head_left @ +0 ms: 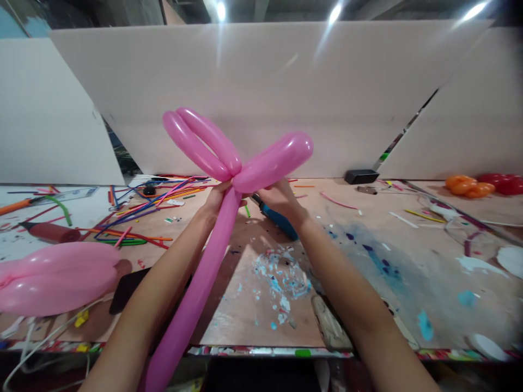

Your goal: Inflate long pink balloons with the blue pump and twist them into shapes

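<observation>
A long pink modelling balloon [206,272] is twisted into loops at its upper end, and its straight tail slants down toward me past the table edge. My left hand [219,198] is closed around the twist, its fingers partly behind the balloon. Under the right-hand loop, my right hand [281,197] grips the balloon from below, its fingertips hidden by the pink tube. Beneath that hand a blue-handled tool [280,220] lies on the table; its kind is unclear.
Uninflated balloons [155,204] are strewn at the left, near a larger pink balloon shape [61,277]. A phone [330,322] lies at the front edge. A black box [361,176] stands by the back panel [261,98]. Orange balloons [469,186] sit far right.
</observation>
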`<state>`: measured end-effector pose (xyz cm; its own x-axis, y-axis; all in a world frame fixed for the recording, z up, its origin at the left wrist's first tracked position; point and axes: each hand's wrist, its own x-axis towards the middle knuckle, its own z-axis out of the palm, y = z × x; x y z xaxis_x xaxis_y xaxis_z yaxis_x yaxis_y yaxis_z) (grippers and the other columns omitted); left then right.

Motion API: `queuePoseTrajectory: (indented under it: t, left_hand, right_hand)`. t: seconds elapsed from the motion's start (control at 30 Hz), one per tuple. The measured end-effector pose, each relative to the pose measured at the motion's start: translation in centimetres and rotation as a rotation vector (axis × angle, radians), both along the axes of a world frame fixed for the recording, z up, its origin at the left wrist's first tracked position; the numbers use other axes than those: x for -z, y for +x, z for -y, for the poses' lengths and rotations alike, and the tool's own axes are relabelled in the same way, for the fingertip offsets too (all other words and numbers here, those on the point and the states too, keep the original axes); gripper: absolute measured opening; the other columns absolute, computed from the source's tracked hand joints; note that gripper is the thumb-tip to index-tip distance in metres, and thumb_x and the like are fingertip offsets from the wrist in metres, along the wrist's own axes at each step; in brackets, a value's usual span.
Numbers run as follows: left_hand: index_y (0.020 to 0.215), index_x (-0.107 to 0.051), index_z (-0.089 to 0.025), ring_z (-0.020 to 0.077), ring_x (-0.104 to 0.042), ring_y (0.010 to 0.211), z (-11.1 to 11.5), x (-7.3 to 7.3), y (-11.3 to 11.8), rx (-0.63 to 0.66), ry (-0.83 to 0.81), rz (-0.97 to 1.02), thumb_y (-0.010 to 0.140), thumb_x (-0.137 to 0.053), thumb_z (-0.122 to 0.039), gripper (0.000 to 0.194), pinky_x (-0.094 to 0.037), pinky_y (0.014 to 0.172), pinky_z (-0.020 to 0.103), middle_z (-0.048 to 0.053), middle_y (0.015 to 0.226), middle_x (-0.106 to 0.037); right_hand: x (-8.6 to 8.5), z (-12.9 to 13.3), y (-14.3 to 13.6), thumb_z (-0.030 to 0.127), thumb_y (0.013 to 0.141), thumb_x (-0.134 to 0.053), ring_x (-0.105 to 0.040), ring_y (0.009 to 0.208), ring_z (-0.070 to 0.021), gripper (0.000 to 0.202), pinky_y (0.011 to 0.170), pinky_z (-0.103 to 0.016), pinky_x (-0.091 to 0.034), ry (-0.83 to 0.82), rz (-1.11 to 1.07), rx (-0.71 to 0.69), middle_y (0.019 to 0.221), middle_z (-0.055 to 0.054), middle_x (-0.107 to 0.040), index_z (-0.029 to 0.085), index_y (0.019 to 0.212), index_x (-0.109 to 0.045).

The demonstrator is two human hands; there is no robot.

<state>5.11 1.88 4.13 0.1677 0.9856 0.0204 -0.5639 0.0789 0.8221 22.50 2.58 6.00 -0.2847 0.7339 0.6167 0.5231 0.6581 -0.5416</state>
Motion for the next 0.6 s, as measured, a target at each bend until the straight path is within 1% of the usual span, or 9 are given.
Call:
queuePoseTrajectory:
  t: [0.07,0.13,0.2,0.27,0.33,0.4,0.47,0.53,0.6]
  left_hand:
    - [0.086,-0.068,-0.011,0.0159,-0.067,0.06,-0.1,-0.3,0.7,-0.01,0.002,0.046,0.074,-0.068,-0.031,0.023,-0.058,0.059,0.027,0.006,0.07,-0.07]
    - [0.085,-0.066,-0.012,0.0127,-0.065,0.06,-0.4,-0.5,1.1,-0.109,0.045,0.111,0.075,-0.069,-0.03,0.021,-0.057,0.066,0.026,0.003,0.07,-0.069]
    - [0.082,-0.064,-0.014,0.0107,-0.063,0.058,-1.1,-0.6,1.0,-0.244,0.086,0.177,0.078,-0.068,-0.032,0.019,-0.056,0.069,0.025,0.0,0.066,-0.066]
    - [0.079,-0.061,-0.015,0.0093,-0.061,0.056,-2.0,-0.5,0.3,-0.392,0.084,0.25,0.083,-0.064,-0.033,0.019,-0.054,0.069,0.023,-0.002,0.061,-0.063]
    - [0.076,-0.057,-0.017,0.0081,-0.059,0.055,-2.8,-0.4,-0.6,-0.551,0.053,0.31,0.087,-0.057,-0.033,0.02,-0.052,0.068,0.022,-0.003,0.059,-0.06]
    - [0.074,-0.054,-0.018,0.0073,-0.058,0.054,-3.5,-0.1,-1.4,-0.653,0.036,0.308,0.088,-0.054,-0.034,0.022,-0.05,0.066,0.021,-0.004,0.058,-0.058]
    - [0.072,-0.051,-0.018,0.0068,-0.057,0.054,-4.0,0.2,-1.9,-0.674,0.059,0.245,0.084,-0.057,-0.037,0.023,-0.049,0.065,0.02,-0.005,0.058,-0.057]
    - [0.073,-0.05,-0.019,0.0067,-0.058,0.06,-4.2,0.5,-1.9,-0.708,0.099,0.17,0.078,-0.062,-0.038,0.024,-0.048,0.066,0.019,-0.005,0.061,-0.057]
    - [0.077,-0.051,-0.021,0.0072,-0.061,0.07,-4.2,0.9,-1.7,-0.762,0.127,0.132,0.075,-0.065,-0.038,0.023,-0.049,0.069,0.018,-0.004,0.07,-0.061]
  right_hand:
    - [0.1,-0.3,-0.1,0.035,0.081,-0.06,-0.06,0.08,-0.0223,0.018,0.077,-0.036,-0.048,0.058,-0.006,0.166,0.079,-0.007,-0.067,0.017,0.081,-0.064]
    - [0.3,-0.4,-0.2,0.033,0.084,-0.056,-0.06,0.075,-0.0203,0.02,0.073,-0.035,-0.049,0.027,-0.001,0.19,0.08,-0.007,-0.066,0.016,0.09,-0.063]
    - [0.6,-0.1,-0.2,0.025,0.086,-0.051,-0.062,0.077,-0.0187,0.027,0.074,-0.034,-0.051,-0.001,0.071,0.057,0.093,-0.008,-0.067,0.015,0.109,-0.06]
    - [1.0,0.4,-0.5,0.021,0.083,-0.054,-0.063,0.095,-0.0209,0.048,0.085,-0.037,-0.051,0.058,0.18,-0.094,0.116,-0.011,-0.062,0.018,0.131,-0.051]
    - [1.4,1.0,-1.0,0.026,0.078,-0.063,-0.055,0.116,-0.0251,0.068,0.098,-0.043,-0.046,0.145,0.251,-0.2,0.134,-0.014,-0.051,0.023,0.143,-0.041]
    - [1.8,1.2,-1.7,0.031,0.075,-0.068,-0.047,0.128,-0.0268,0.072,0.106,-0.045,-0.041,0.198,0.235,-0.297,0.14,-0.015,-0.045,0.022,0.142,-0.043]
    - [2.4,1.1,-2.5,0.033,0.075,-0.069,-0.046,0.131,-0.0258,0.062,0.11,-0.044,-0.038,0.198,0.129,-0.391,0.139,-0.015,-0.046,0.021,0.134,-0.053]
    - [2.9,0.7,-3.0,0.034,0.073,-0.07,-0.051,0.126,-0.0248,0.047,0.109,-0.042,-0.039,0.094,-0.067,-0.43,0.131,-0.012,-0.056,0.021,0.118,-0.063]
    - [3.5,0.1,-3.1,0.039,0.075,-0.068,-0.057,0.118,-0.0244,0.036,0.103,-0.042,-0.045,-0.086,-0.312,-0.394,0.12,-0.008,-0.064,0.023,0.106,-0.066]
